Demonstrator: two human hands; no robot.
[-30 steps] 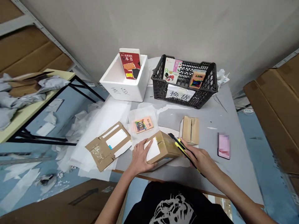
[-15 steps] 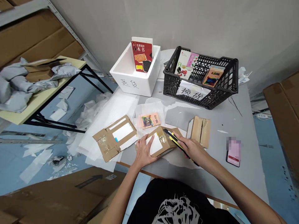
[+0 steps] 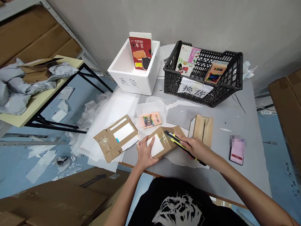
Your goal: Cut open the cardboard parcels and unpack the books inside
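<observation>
My left hand (image 3: 146, 153) grips the left end of a small cardboard box (image 3: 167, 146), its thumb on the white label. Clear tape shows on the box's top. My right hand (image 3: 193, 147) is closed round a yellow-and-black box cutter (image 3: 182, 145), whose tip lies over the taped top of the box. Just behind the box, a small pink book (image 3: 151, 120) rests on white wrapping. To the left lies an opened, flattened cardboard package (image 3: 118, 137) with white labels. Another cardboard box (image 3: 201, 129) stands beyond my right hand.
At the back of the grey table (image 3: 246, 125) stand a white foam bin (image 3: 131, 83) and a black crate (image 3: 202, 89), both holding books. A phone (image 3: 236, 153) lies at the right. On the left, a side table (image 3: 37, 100) bears grey parcels.
The view has shifted slightly. My right hand and the box cutter have moved a little to the right along the box top. My left hand keeps its grip on the box.
</observation>
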